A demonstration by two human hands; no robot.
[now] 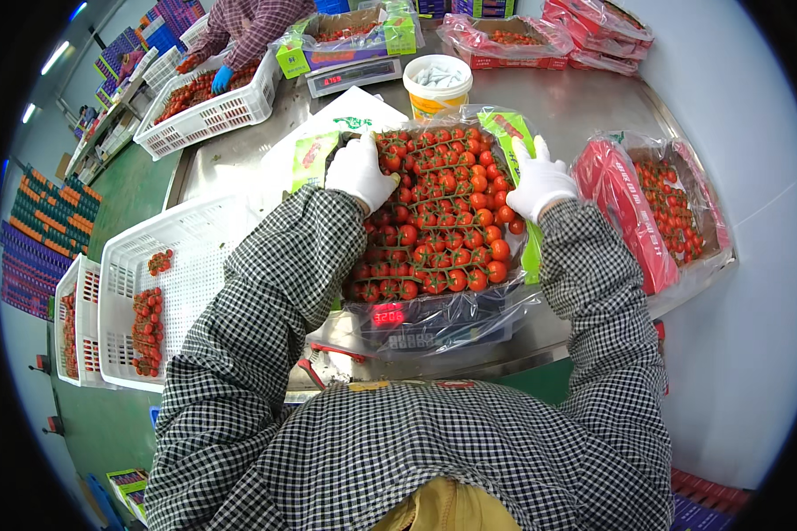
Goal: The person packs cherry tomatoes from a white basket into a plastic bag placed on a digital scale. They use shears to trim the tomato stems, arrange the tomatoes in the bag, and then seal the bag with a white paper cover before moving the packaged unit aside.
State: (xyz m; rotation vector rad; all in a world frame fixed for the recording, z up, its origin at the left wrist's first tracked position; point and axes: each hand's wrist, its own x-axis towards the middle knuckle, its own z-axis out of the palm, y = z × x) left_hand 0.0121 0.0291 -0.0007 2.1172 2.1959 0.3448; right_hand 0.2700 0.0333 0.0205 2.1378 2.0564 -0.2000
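Observation:
In front of me a lined cardboard box holds rows of cherry tomatoes on the vine, with clear plastic film around its rim. Beneath it is a digital scale with a lit red display. My left hand, in a white glove, rests at the box's upper left side, its thumb out over the tomatoes; its palm side is hidden. White-gloved too, my right hand lies at the right side with spread fingers, touching the green printed flap and the outermost tomatoes. Neither hand visibly holds anything.
Left, a white plastic crate contains a few tomato trusses. A red box of tomatoes stands right. Behind are a white tub and another scale. A co-worker's blue-gloved hand reaches into a tomato crate. Red-handled scissors lie near me.

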